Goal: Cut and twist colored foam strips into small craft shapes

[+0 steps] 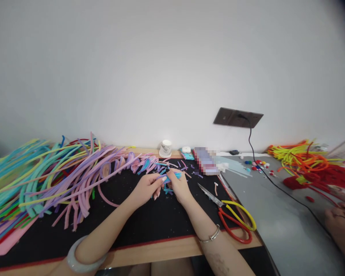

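Note:
My left hand (147, 188) and my right hand (178, 188) meet over the middle of the black mat (126, 222). Between them they grip a blue and purple pipe cleaner piece (172, 177), fingers closed round it. The far end of the piece is partly covered by my fingers. Short cut pipe cleaner bits (168, 190) lie on the mat just below and behind my hands. To the right of my right hand rest large scissors (221, 205) with one yellow and one red handle, blades apart.
Long pastel pipe cleaners (74, 180) heap over the left side. A paper cup (165, 148) stands by the wall near a white case (186, 149). A black cord (273, 184) runs across the grey table. At right are red and yellow pipe cleaners (307, 161) and another person's hand (340, 226).

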The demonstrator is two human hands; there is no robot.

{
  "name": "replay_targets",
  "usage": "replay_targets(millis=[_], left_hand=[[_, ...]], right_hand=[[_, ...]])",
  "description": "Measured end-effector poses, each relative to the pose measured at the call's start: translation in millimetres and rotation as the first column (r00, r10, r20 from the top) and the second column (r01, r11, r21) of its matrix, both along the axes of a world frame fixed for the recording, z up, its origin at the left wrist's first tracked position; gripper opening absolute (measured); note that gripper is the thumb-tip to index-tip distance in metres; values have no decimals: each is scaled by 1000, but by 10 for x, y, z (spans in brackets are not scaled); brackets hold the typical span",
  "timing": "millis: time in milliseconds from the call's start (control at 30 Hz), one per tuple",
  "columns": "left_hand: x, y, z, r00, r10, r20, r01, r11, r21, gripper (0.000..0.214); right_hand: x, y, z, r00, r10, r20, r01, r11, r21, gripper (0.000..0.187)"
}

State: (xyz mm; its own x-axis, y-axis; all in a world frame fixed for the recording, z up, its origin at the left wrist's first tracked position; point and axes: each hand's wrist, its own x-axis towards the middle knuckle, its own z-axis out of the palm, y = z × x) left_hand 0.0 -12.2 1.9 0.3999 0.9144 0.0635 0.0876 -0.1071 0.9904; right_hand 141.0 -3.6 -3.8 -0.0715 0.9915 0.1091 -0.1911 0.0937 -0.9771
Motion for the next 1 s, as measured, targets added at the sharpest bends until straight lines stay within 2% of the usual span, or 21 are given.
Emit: replay_targets(millis=[233, 400, 633, 767, 1000], left_hand=[[-20, 10, 28, 999, 28, 34, -28, 1000, 1, 37], [-37, 9, 31, 999, 20, 33, -20, 1000, -1, 38], [-39, 36, -9, 992, 30, 120, -23, 998, -56, 39], [-30, 35, -1, 980, 24, 197, -10, 997, -75, 39], [27, -7, 3, 939, 91, 330, -49, 990, -134, 40]], right_hand=[[-28, -23, -19, 1000, 0, -22, 2, 998, 69, 35], [-32, -45, 5, 998, -39, -40, 41, 997, 63, 34], [-70, -66, 33, 988, -14, -151, 14, 1000, 0, 32], [-80, -74, 21, 993, -31, -114, 34, 999, 18, 33], [-71, -111, 25, 993, -109, 36, 105, 989, 106, 34]])
